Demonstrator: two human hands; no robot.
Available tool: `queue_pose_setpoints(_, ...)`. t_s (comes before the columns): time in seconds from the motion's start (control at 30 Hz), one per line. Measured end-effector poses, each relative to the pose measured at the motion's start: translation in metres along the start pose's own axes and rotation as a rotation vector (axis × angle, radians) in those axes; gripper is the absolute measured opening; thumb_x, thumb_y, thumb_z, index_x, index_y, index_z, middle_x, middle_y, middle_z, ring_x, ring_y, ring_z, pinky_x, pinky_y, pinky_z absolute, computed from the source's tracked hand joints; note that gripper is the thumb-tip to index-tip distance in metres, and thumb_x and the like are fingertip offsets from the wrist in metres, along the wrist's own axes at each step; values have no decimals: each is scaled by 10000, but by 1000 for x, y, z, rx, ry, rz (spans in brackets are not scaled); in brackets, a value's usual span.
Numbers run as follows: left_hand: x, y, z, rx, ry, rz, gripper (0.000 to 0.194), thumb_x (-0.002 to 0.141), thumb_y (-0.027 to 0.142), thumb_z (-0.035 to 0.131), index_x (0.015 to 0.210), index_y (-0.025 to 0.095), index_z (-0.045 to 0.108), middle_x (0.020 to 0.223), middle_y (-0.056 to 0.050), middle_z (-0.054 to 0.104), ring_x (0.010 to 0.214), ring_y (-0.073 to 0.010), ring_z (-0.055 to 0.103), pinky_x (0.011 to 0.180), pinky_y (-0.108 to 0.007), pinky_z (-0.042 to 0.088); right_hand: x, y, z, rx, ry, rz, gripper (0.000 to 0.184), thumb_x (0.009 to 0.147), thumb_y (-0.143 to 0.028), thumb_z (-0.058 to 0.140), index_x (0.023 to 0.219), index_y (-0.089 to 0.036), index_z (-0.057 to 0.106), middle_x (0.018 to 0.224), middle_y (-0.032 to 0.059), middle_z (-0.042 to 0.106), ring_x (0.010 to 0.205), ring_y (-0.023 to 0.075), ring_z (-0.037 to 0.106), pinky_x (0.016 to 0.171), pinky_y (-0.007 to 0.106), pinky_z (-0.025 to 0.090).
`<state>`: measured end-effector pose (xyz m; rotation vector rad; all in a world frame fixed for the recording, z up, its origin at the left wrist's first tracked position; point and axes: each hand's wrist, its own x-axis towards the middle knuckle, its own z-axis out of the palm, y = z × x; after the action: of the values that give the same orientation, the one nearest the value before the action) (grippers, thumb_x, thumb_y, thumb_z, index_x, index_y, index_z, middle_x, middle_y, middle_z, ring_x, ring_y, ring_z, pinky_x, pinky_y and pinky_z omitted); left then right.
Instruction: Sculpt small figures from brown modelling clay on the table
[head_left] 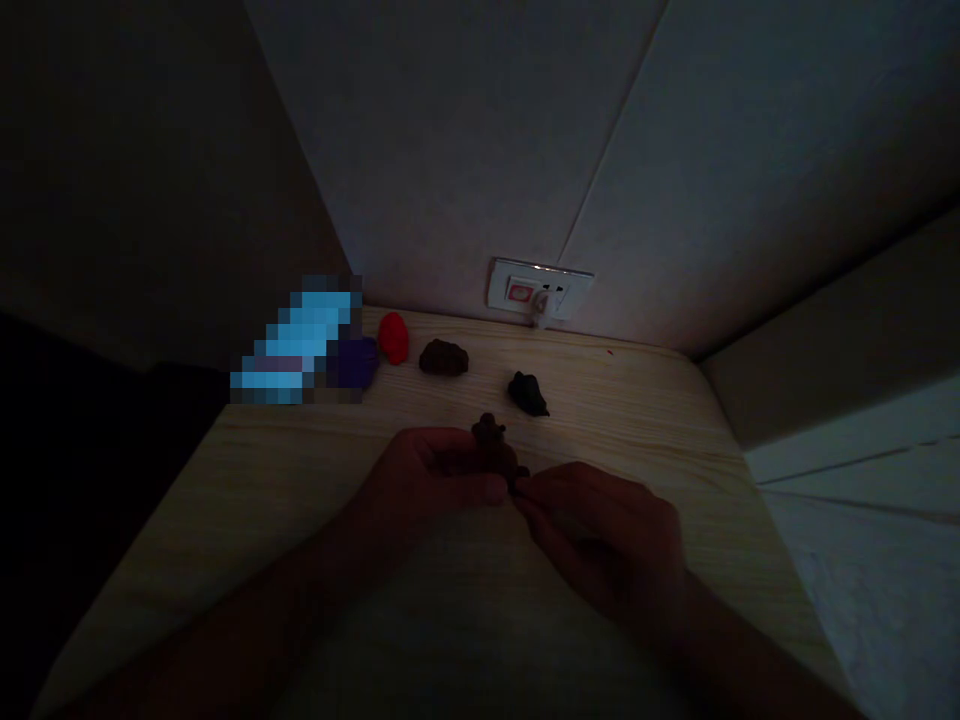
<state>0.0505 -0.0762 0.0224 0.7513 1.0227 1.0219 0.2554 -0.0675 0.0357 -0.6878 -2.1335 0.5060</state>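
Observation:
Over the front half of a wooden tabletop, my left hand is closed around a small dark brown clay figure. Its rounded body narrows to a head with small bumps on top; finer detail is lost in the dim light. My right hand pinches at the figure's lower right side, where a small brown bit shows by the fingertips. Whether that bit is joined to the body I cannot tell. Behind the hands lie a brown clay lump and a black clay lump.
A red clay lump and a purple lump sit at the back left, beside a bright blurred-out screen. On the wall behind is a socket plate with something plugged in. The wooden tabletop meets a panel at right.

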Motion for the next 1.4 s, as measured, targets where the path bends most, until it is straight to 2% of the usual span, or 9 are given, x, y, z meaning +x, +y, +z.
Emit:
queue_pose_setpoints(0.1, 0, 1, -1, -5, -8, -5, 233, 633, 179, 909, 851, 221, 841, 888, -36, 839, 855, -226, 782, 852, -331, 604, -1, 2, 0, 6, -28, 3, 236, 893, -44, 703, 1105, -149, 698, 902, 70, 757, 757, 133, 728, 659, 221, 621)
queue_pose_setpoints(0.27, -1, 3, -1, 6, -35, -36, 210, 651, 169, 889, 847, 225, 840, 866, -13, 834, 808, -185, 759, 820, -291, 585, 1, 2, -2, -22, -6, -21, 231, 861, -90, 755, 1085, -117, 704, 836, 64, 719, 641, 125, 669, 556, 231, 571)
queue_pose_setpoints(0.47, 0, 4, -1, -4, -44, -55, 201, 638, 174, 884, 828, 223, 842, 813, -2, 819, 742, -156, 723, 754, -256, 553, 1, 3, -4, -27, -23, -42, 182, 880, -83, 752, 1059, -110, 736, 871, 86, 747, 723, 139, 717, 609, 222, 591)
queue_pose_setpoints(0.7, 1, 3, -1, -25, -45, -49, 205, 633, 190, 888, 830, 206, 836, 800, -19, 816, 723, -174, 726, 746, -282, 561, 0, 2, -5, -31, -31, -28, 181, 890, -97, 748, 1069, -116, 728, 888, 81, 764, 718, 137, 729, 620, 225, 597)
queue_pose_setpoints(0.8, 0, 1, 0, -83, -15, -9, 233, 626, 183, 901, 845, 206, 826, 867, -28, 828, 821, -198, 755, 826, -311, 576, 2, -1, -4, -10, 27, 44, 144, 869, -117, 772, 1005, -130, 728, 813, 50, 762, 643, 118, 713, 591, 206, 586)
queue_pose_setpoints(0.9, 1, -3, 2, -125, 16, 30, 261, 603, 166, 923, 838, 201, 815, 924, -38, 835, 892, -217, 772, 876, -336, 588, 3, -4, -1, -13, 106, 182, 74, 844, -164, 805, 887, -156, 745, 709, 17, 759, 575, 110, 706, 552, 187, 572)
queue_pose_setpoints(1.13, 0, -3, 7, -74, 93, 86, 304, 559, 97, 941, 800, 207, 792, 866, -11, 839, 847, -209, 794, 809, -317, 629, 5, -7, 6, 77, 184, 469, 57, 780, -210, 847, 803, -179, 806, 634, -2, 782, 459, 109, 696, 443, 144, 546)
queue_pose_setpoints(1.27, -1, 2, 10, -91, 122, 76, 333, 509, 59, 941, 760, 210, 784, 839, -6, 839, 828, -224, 804, 781, -318, 646, 4, -8, 7, 115, 186, 520, 42, 786, -202, 829, 801, -165, 816, 622, 8, 783, 444, 118, 700, 429, 141, 542)
queue_pose_setpoints(1.4, -1, 2, 10, -95, 119, 74, 308, 525, 43, 924, 747, 211, 792, 837, -7, 841, 810, -219, 807, 720, -283, 652, 4, -10, 6, 116, 173, 484, 12, 803, -178, 808, 811, -180, 816, 587, -17, 762, 432, 103, 681, 431, 134, 532)
